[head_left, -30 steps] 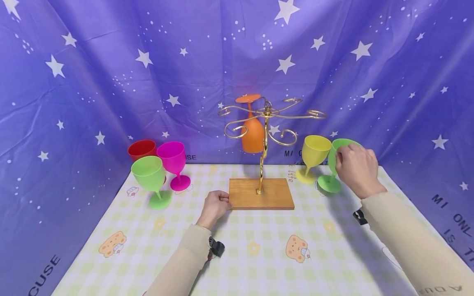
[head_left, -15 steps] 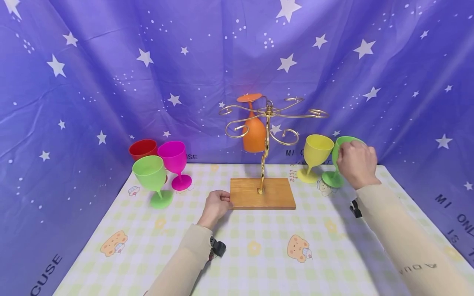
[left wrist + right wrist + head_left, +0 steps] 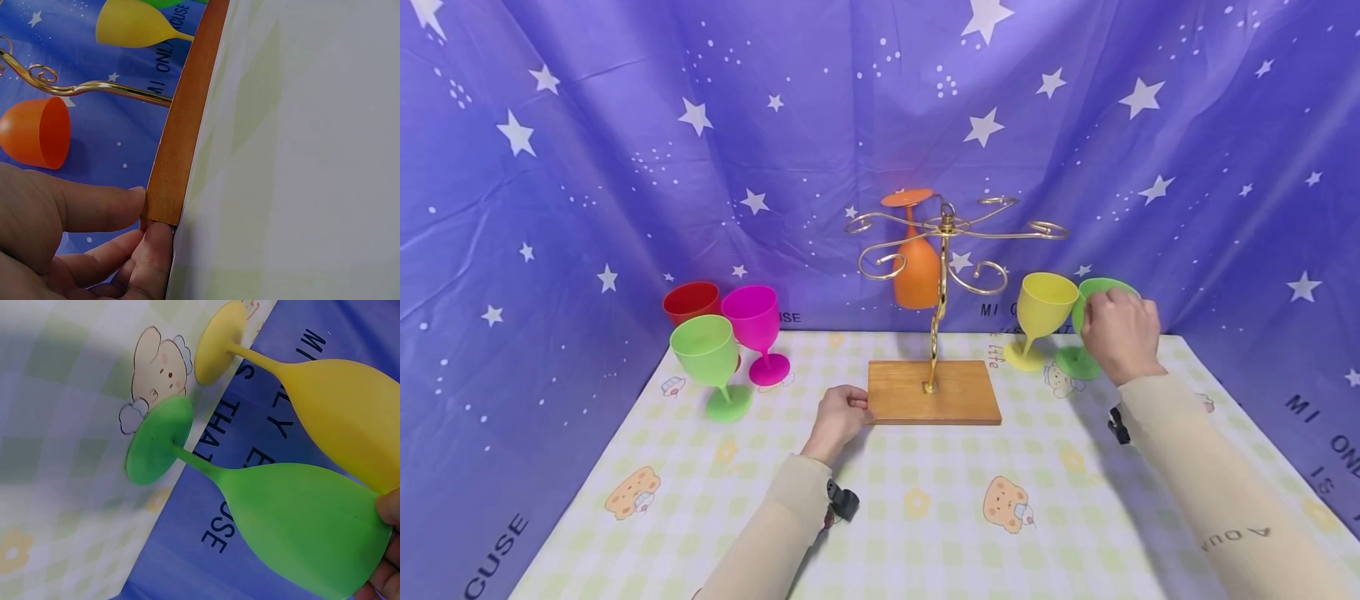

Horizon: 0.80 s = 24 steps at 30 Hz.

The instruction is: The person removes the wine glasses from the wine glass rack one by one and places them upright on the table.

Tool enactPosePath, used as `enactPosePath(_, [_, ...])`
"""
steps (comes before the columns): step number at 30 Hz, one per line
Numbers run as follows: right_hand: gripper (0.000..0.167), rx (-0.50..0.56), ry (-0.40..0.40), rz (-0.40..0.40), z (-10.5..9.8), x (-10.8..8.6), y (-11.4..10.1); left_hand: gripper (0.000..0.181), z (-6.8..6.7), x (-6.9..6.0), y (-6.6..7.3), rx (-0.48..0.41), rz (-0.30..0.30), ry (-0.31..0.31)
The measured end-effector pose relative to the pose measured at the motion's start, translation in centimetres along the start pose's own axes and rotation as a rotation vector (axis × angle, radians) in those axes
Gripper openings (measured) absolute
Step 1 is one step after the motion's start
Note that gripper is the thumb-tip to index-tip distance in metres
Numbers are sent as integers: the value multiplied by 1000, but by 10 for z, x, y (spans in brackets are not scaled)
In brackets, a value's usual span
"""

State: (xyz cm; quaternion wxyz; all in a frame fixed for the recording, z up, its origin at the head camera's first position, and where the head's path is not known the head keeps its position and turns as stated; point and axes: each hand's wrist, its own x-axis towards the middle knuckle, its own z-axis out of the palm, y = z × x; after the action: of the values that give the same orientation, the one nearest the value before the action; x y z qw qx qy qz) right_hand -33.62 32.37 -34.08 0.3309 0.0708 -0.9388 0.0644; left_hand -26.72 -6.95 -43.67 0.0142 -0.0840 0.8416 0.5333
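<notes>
In the head view my left hand pinches the near left corner of the wooden base of a gold wire goblet stand. The left wrist view shows thumb and fingers at that base's end. An orange goblet hangs upside down from one curled arm of the stand. On the right, my right hand holds a green goblet by its rim, thumb on one side and fingers on the other. This goblet stands upright, its foot apparently on the cloth. A yellow goblet stands just left of it.
At the left stand a red goblet, a magenta goblet and a lime green goblet, close together. The checked tablecloth reaches a starry purple curtain at the back and sides.
My right hand and the green goblet have shifted slightly toward the back of the table, then stayed nearly still. The left hand keeps its place on the base.
</notes>
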Motion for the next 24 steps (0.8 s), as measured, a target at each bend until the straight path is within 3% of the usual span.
enactPosePath(15, [20, -2, -91, 21, -3, 3, -1, 26, 0, -1, 0, -6, -5, 6])
enactPosePath(24, [25, 10, -71, 24, -4, 4, -3, 26, 0, -1, 0, -2, 6, 5])
